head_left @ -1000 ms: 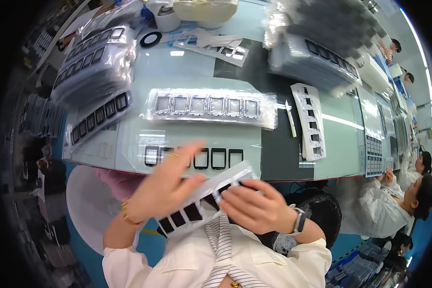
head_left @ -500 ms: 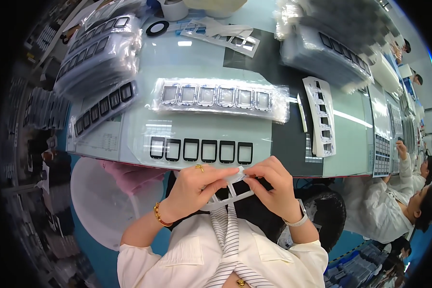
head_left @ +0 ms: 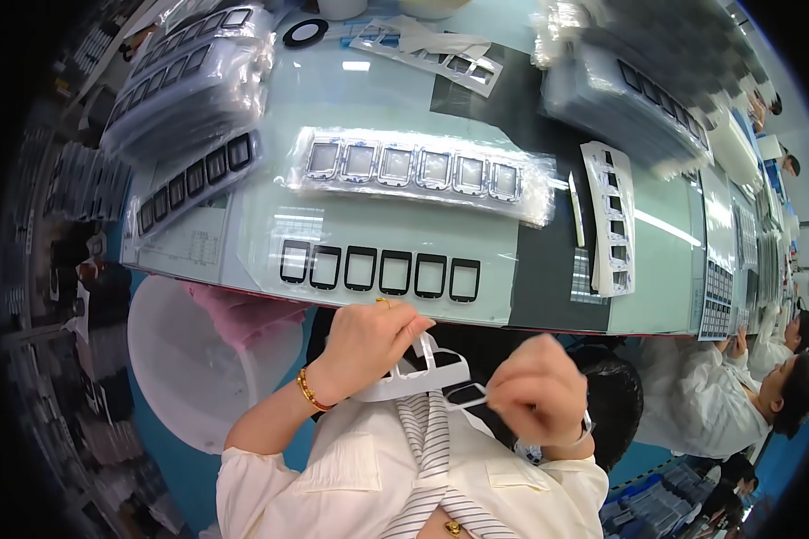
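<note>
Being held below the near edge of the surface (head_left: pixel 404 235), in front of the white shirt (head_left: pixel 351 467) with its striped trim, is a white strip (head_left: pixel 422 384) pierced by window-like gaps. Its upper part is pinched by the left hand (head_left: pixel 366 349), whose grip is clamped on it, thumb and fingertips brought together. At the strip's right end a thin white frame (head_left: pixel 466 405) is seen, its far corner met by the fingertips of the right hand (head_left: pixel 539 386); that hand is curled and blurred, so whether its grip is closed on the frame cannot be told. Just beyond the left hand, six black frames (head_left: pixel 395 290) are laid in a row along the near edge. Farther in, a clear plastic package (head_left: pixel 416 168) with six framed windows is laid crosswise. To its right a slim knife (head_left: pixel 577 216) is placed on a dark area, with a windowed white sheet (head_left: pixel 622 220) set just beside it. At the back, a black ring (head_left: pixel 306 45) is seen near a slanted piece of windowed backing (head_left: pixel 436 69). The far corners are taken up by plastic-wrapped stacks (head_left: pixel 193 85), and at lower left a pink cloth (head_left: pixel 247 319) is hung over a whitish bin (head_left: pixel 193 395)
</note>
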Available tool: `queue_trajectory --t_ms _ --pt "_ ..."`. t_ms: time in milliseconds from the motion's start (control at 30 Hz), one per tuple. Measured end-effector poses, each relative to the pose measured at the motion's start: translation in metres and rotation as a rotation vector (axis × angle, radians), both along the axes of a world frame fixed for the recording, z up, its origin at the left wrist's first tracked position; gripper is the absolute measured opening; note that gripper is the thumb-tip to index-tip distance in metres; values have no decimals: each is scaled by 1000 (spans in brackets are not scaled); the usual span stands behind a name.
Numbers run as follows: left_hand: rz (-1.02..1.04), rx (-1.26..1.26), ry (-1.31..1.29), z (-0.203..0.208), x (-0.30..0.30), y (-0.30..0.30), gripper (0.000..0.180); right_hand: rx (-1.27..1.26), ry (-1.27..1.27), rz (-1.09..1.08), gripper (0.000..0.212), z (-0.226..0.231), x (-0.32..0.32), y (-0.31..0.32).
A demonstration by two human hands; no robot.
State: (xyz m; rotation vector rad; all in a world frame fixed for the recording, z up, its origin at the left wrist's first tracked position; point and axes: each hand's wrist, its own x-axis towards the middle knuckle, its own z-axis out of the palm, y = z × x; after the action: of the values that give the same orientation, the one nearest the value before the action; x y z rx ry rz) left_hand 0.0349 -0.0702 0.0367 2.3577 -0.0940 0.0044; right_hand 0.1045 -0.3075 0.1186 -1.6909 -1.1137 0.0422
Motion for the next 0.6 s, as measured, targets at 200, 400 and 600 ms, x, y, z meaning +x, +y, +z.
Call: queue_trajectory --t_ms 200,400,600 --pt "-17 -55 -249 -20 1 -21 8 26 418 -362 2 -92 47 0" --pt "-4 104 -346 -24 7 -25 15 -51 356 -395 6 -118 55 7" --pt "-14 177 -334 -23 8 -25 20 -100 264 -404 5 -114 57 10"
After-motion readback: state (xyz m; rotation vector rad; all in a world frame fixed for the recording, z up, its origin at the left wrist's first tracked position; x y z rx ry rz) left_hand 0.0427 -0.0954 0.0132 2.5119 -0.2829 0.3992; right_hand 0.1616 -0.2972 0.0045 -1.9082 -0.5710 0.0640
